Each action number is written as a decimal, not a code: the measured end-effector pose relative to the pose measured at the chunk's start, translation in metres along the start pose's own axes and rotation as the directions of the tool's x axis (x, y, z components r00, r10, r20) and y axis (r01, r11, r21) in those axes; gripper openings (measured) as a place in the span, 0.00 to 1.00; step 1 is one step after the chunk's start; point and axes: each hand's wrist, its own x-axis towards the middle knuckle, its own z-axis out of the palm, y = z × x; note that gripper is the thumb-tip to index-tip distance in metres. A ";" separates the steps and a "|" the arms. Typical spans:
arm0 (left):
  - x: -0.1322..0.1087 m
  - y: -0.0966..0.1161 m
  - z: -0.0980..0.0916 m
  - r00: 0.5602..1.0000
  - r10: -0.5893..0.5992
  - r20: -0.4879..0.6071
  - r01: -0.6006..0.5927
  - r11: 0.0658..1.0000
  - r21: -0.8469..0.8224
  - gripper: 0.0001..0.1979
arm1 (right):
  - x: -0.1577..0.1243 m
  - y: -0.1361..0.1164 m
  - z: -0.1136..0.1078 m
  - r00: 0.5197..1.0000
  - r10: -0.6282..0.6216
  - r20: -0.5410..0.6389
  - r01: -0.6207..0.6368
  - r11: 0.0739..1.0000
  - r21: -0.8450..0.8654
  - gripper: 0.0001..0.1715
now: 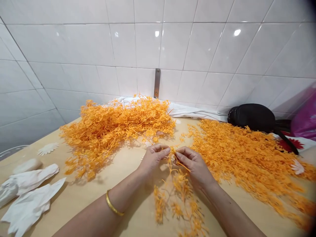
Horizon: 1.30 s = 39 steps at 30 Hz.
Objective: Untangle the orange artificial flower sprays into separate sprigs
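Between my two hands is an orange artificial flower spray (182, 186), its branched stems and small blossoms hanging toward me over the table. My left hand (154, 158) pinches it near the top with thumb and forefinger. Close beside it, my right hand (195, 166) is closed on the stem of the same spray, with a thin stem end poking out under the fingers. The exact contact at the fingertips is partly hidden. Behind my left hand rises a large heap of orange sprays (118, 128). A flatter, wider pile of orange sprays (242, 154) spreads out to the right.
White cloth gloves (32, 197) and a white petal piece (48, 148) lie on the tan table (108, 177) at left. A black bag (253, 117) and a purple bag (306, 113) are at back right. White cloth (195, 112) runs along the tiled wall (148, 42).
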 end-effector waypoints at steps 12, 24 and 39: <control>0.011 -0.015 -0.007 0.999 0.035 -0.004 -0.035 0.999 0.015 0.07 | 0.005 0.000 -0.005 0.982 0.162 -0.098 -0.143 0.973 0.179 0.16; 0.005 -0.012 -0.003 0.999 0.048 -0.007 -0.047 0.995 0.090 0.06 | 0.003 0.002 -0.003 0.987 0.156 0.025 -0.158 0.977 0.143 0.15; 0.006 -0.019 -0.002 0.994 0.100 0.036 -0.102 0.994 0.036 0.07 | -0.003 0.006 0.007 0.986 -0.139 0.096 0.167 0.895 -0.413 0.05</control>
